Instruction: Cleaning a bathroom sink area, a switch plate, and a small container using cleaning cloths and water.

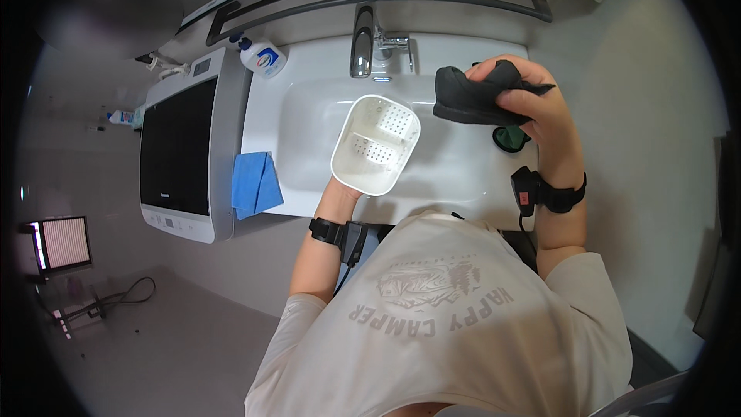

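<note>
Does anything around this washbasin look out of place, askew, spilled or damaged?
Slightly askew: the folded blue cloth lies crookedly over the glossy white sink at its front-left corner, overhanging the edge. The white perforated plastic basket at the left hand shows no obvious damage.

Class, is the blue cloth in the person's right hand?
No, the right hand holds a dark grey cloth, while the blue cloth lies by the left edge of the sink.
</note>
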The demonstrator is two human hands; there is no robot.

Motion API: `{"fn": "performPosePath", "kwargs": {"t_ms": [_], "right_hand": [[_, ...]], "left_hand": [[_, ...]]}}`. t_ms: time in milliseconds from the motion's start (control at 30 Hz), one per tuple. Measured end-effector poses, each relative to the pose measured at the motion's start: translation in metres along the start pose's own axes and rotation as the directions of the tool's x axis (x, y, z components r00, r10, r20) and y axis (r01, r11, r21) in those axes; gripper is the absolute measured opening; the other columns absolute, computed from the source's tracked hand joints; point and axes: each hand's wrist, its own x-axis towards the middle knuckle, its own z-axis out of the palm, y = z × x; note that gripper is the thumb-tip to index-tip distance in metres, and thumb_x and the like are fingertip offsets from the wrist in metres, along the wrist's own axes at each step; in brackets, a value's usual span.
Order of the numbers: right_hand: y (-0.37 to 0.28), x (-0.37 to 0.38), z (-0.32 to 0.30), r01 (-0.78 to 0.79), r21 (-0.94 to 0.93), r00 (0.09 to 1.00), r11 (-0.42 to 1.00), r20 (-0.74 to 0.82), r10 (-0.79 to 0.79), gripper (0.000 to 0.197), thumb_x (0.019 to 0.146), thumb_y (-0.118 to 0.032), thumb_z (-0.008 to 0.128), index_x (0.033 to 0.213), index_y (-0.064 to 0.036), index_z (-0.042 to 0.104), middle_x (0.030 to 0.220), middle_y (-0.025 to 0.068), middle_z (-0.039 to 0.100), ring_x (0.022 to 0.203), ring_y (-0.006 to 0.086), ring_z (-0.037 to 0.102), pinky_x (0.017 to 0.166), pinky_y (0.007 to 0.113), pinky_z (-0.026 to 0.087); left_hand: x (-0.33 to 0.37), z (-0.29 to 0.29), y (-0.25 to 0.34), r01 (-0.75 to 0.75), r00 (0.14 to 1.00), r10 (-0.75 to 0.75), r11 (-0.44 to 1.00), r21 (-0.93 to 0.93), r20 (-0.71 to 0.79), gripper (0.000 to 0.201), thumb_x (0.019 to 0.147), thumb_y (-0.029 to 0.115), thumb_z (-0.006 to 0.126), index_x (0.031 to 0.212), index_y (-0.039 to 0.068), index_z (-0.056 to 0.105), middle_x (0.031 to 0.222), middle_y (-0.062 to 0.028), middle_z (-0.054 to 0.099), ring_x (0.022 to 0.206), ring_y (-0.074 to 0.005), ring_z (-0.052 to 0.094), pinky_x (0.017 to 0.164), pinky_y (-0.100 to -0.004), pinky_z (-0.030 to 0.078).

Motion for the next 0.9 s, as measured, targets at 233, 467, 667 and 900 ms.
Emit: {"fn": "performPosePath", "kwargs": {"t_ms": [233, 467, 667, 900], "right_hand": [[-0.003, 0.006, 0.028, 0.051, -0.230, 0.994, 0.972, 0.103, -0.027, 0.029, 0.078, 0.004, 0.060, 0.107, -0.0002, 0.064, 0.100, 0.0049, 0.065, 0.092, 0.0100, 0.059, 0.084, 0.024, 0.046], [0.007, 0.013, 0.049, 0.291, -0.493, 0.950, 0.820, 0.247, -0.189, 0.026, 0.075, 0.002, 0.067, 0.101, 0.0020, 0.065, 0.102, 0.0125, 0.065, 0.094, 0.0210, 0.061, 0.083, 0.030, 0.047], [0.061, 0.015, 0.090, 0.114, -0.840, 0.992, 0.530, 0.068, -0.106, 0.016, 0.077, -0.005, 0.065, 0.091, 0.0028, 0.064, 0.085, 0.0192, 0.063, 0.076, 0.0340, 0.062, 0.068, 0.037, 0.050], [0.090, 0.028, 0.086, -0.200, -0.650, 0.979, 0.733, -0.103, 0.176, 0.021, 0.079, -0.008, 0.058, 0.097, 0.0005, 0.064, 0.092, 0.0213, 0.065, 0.077, 0.0354, 0.064, 0.070, 0.039, 0.051]], "left_hand": [[-0.005, 0.016, -0.003, 0.091, 0.993, -0.079, 0.988, -0.127, 0.091, 0.068, 0.089, 0.055, 0.040, 0.135, 0.005, 0.042, 0.116, -0.0337, 0.052, 0.088, -0.0456, 0.063, 0.068, -0.0477, 0.060], [-0.009, 0.026, -0.008, 0.016, 0.997, -0.022, 0.997, 0.078, 0.070, 0.048, 0.097, 0.038, 0.037, 0.127, 0.001, 0.048, 0.118, -0.0169, 0.058, 0.103, -0.0288, 0.062, 0.085, -0.0399, 0.057], [-0.006, 0.033, -0.014, 0.015, 1.000, -0.019, 0.983, 0.185, 0.020, 0.056, 0.096, 0.048, 0.032, 0.123, 0.002, 0.049, 0.113, -0.0164, 0.059, 0.101, -0.0274, 0.062, 0.084, -0.0412, 0.057], [-0.003, 0.035, -0.029, -0.232, 0.965, 0.259, 0.906, 0.354, -0.031, 0.055, 0.094, 0.054, 0.037, 0.115, 0.006, 0.053, 0.107, -0.0104, 0.061, 0.101, -0.0216, 0.061, 0.083, -0.0347, 0.054]]}}
